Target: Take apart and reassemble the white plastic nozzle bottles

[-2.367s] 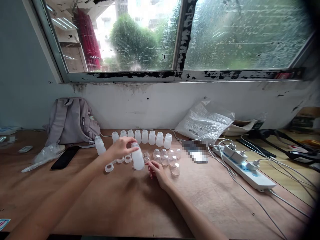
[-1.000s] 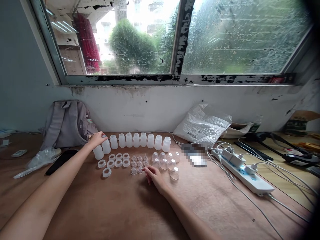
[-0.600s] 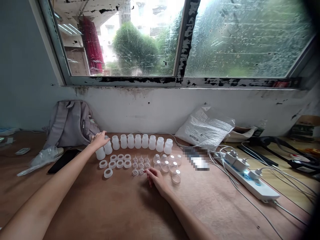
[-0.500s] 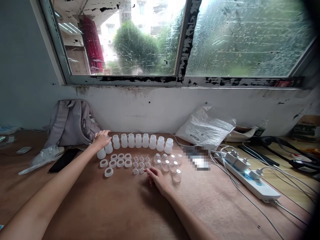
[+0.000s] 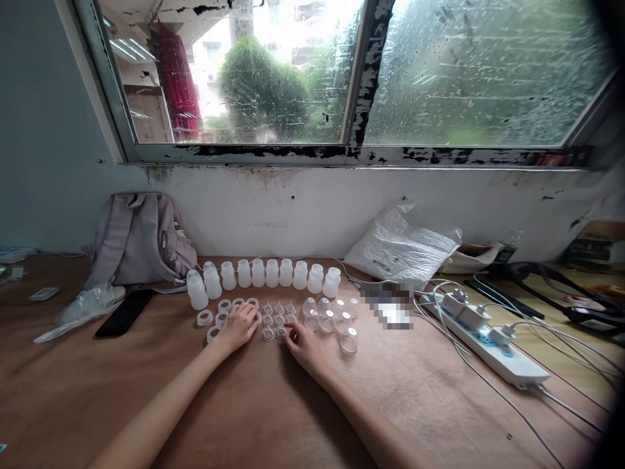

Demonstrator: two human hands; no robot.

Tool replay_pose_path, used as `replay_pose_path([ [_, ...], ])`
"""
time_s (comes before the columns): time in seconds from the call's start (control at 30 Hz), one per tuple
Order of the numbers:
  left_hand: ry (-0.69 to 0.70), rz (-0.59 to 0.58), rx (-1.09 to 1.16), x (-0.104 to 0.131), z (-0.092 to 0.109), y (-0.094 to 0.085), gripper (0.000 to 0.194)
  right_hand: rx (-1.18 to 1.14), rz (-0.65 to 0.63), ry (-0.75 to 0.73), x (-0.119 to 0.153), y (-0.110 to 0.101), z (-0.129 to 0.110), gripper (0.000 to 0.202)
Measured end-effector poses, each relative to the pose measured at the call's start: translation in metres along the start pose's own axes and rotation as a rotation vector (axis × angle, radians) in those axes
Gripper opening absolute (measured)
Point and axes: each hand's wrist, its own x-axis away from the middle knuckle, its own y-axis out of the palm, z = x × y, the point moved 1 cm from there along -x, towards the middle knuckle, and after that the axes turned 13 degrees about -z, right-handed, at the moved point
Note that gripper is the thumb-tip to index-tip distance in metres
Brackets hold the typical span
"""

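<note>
My left hand (image 5: 239, 326) lies over the white rings (image 5: 205, 318), its fingers apart and reaching down among them; some rings are hidden under it. My right hand (image 5: 303, 345) rests with curled fingers at the right edge of the small clear teats (image 5: 267, 320); anything between its fingertips is hidden. Just right of it are several clear domed caps (image 5: 349, 341). Behind, frosted bottles (image 5: 272, 273) stand upright in a curved row. The two leftmost bottles (image 5: 198, 293) have rounded, narrower tops, unlike the open-necked others.
A grey backpack (image 5: 139, 241), a black phone (image 5: 125, 314) and a crumpled plastic bag (image 5: 85, 309) lie at left. A silver padded bag (image 5: 403, 247) leans on the wall. At right are a white power strip (image 5: 493, 345) with cables and a black strap (image 5: 551, 293).
My left hand has left the leftmost bottles, moving right and nearer to me onto the rings, so those bottles now show fully. My right hand has hardly moved.
</note>
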Motion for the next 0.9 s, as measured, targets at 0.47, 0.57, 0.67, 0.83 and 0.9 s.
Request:
replay_pose_path([
  [0.47, -0.255, 0.129, 0.067, 0.006, 0.001, 0.016, 0.01, -0.08, 0.137, 0.04, -0.001, -0.007, -0.004, 0.016],
  [0.57, -0.185, 0.212, 0.184, 0.01, 0.006, 0.01, 0.007, -0.17, 0.102, 0.053, 0.0, -0.005, -0.005, 0.017],
  [0.67, -0.08, 0.277, 0.394, 0.015, 0.018, 0.003, 0.005, -0.185, 0.099, 0.042, 0.001, -0.001, -0.007, 0.017],
  [0.83, 0.057, 0.236, 0.6, 0.019, 0.042, 0.007, 0.016, -0.131, 0.094, 0.015, 0.005, 0.005, -0.009, 0.02],
  [0.9, 0.098, 0.214, 0.623, 0.019, 0.048, 0.012, 0.019, -0.13, 0.088, 0.009, 0.006, 0.006, -0.009, 0.022],
])
